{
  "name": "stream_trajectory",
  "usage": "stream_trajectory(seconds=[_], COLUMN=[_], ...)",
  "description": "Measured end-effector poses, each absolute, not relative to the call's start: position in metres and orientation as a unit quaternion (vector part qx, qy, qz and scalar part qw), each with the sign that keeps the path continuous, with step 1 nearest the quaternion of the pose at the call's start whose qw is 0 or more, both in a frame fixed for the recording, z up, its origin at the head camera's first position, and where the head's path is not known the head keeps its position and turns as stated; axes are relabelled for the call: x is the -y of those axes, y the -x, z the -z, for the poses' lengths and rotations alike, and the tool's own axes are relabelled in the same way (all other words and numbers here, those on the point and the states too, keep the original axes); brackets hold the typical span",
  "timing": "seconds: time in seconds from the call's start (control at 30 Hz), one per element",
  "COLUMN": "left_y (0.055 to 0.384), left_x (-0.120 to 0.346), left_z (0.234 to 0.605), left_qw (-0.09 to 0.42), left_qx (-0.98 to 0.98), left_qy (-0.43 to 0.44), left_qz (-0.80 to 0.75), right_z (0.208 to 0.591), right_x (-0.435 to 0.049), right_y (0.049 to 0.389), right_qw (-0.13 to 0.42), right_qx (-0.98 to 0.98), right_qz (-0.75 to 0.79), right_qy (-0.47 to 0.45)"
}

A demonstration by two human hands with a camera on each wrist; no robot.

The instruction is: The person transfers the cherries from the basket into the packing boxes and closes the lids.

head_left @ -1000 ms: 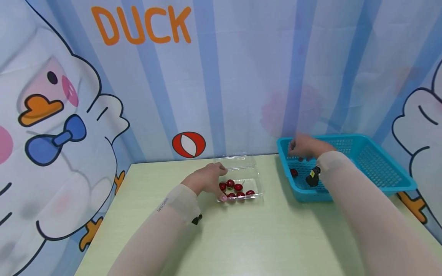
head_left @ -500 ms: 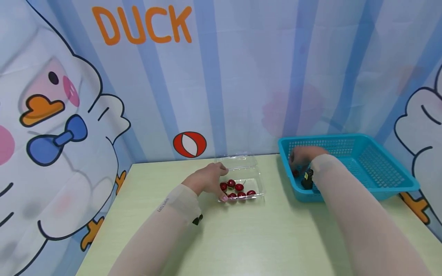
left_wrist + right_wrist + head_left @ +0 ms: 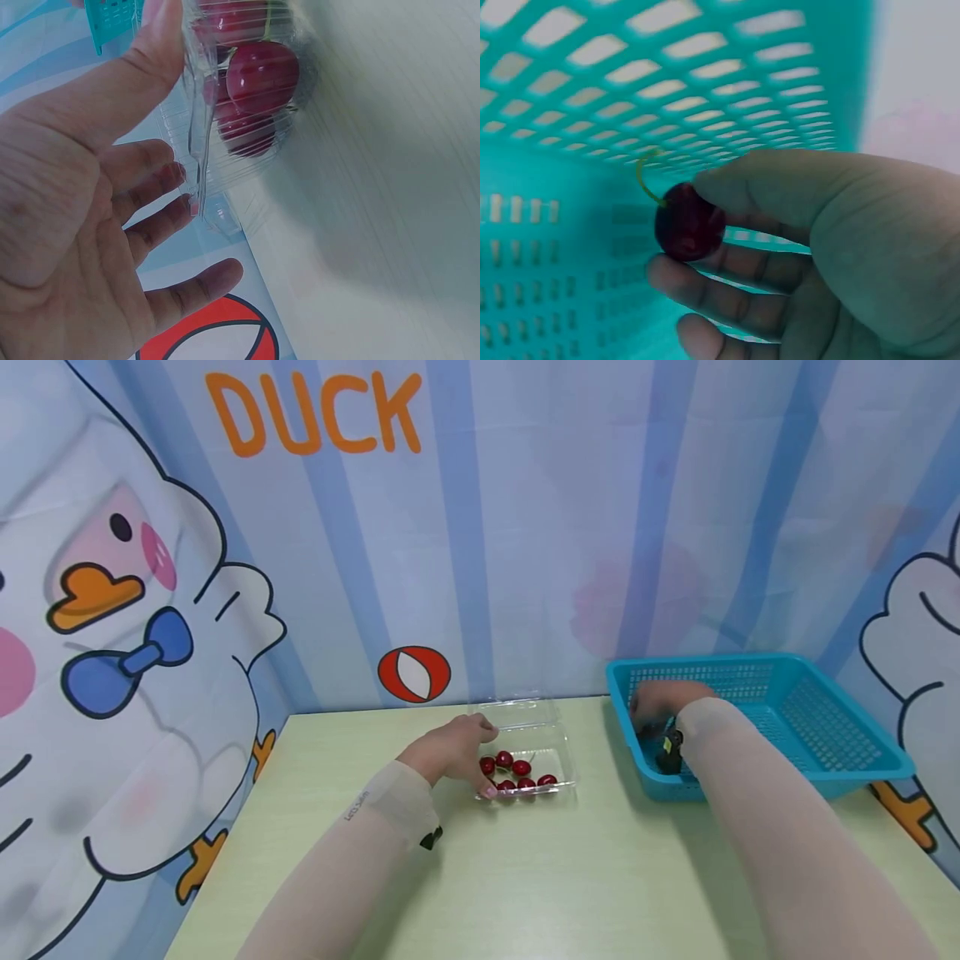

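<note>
A clear plastic clamshell box point(image 3: 558, 752) with several red cherries point(image 3: 521, 767) stands on the table, its lid folded back. My left hand point(image 3: 452, 750) holds the box's left side, thumb at the near corner and fingers toward the hinge; in the left wrist view the little finger stands apart from it. Inside the blue plastic basket point(image 3: 825, 718), at its left end, is my right hand point(image 3: 663, 700). The right wrist view shows that hand pinching a dark red cherry point(image 3: 690, 223) with a green stem between thumb and fingers. The head view hides this cherry behind the hand.
The pale table point(image 3: 555, 877) runs up against a blue-striped duck curtain point(image 3: 525, 527). Basket and box stand apart, both close to the curtain, with the basket's raised rim point(image 3: 628, 752) between the right hand and the box.
My right hand has lowered into the basket's left end, to where a cherry lay in view earlier. The left hand and the box have stayed in place.
</note>
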State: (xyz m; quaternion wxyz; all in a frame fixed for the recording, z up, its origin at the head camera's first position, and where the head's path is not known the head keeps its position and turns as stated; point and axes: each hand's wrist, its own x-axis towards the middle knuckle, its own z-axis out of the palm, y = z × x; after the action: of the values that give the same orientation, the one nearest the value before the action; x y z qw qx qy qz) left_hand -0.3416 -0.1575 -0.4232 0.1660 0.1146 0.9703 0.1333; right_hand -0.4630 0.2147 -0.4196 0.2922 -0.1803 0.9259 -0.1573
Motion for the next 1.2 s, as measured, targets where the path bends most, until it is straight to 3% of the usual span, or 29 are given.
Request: stream_trajectory(seconds=[0.23,0.47,0.87,1.2], left_y=[0.341,0.342,0.346,0.347], left_x=[0.157,0.159,0.16,0.163], left_z=[0.421,0.425,0.426,0.424], left_qw=[0.167,0.166,0.166,0.17], left_qx=[-0.97,-0.97,-0.969,-0.967], left_qy=[-0.11,-0.106,-0.12,-0.136], left_qz=[-0.138,-0.144,-0.14,-0.131], right_z=[0.38,0.355,0.393,0.431], right_x=[-0.211,-0.173,-0.082,-0.061], right_y=[0.458,0.442,0.403,0.389], right_qw=[0.196,0.1,0.139,0.133], right_qx=[-0.944,-0.952,-0.927,-0.929], right_qz=[0.182,0.172,0.114,0.068], right_qy=[0.193,0.232,0.329,0.338])
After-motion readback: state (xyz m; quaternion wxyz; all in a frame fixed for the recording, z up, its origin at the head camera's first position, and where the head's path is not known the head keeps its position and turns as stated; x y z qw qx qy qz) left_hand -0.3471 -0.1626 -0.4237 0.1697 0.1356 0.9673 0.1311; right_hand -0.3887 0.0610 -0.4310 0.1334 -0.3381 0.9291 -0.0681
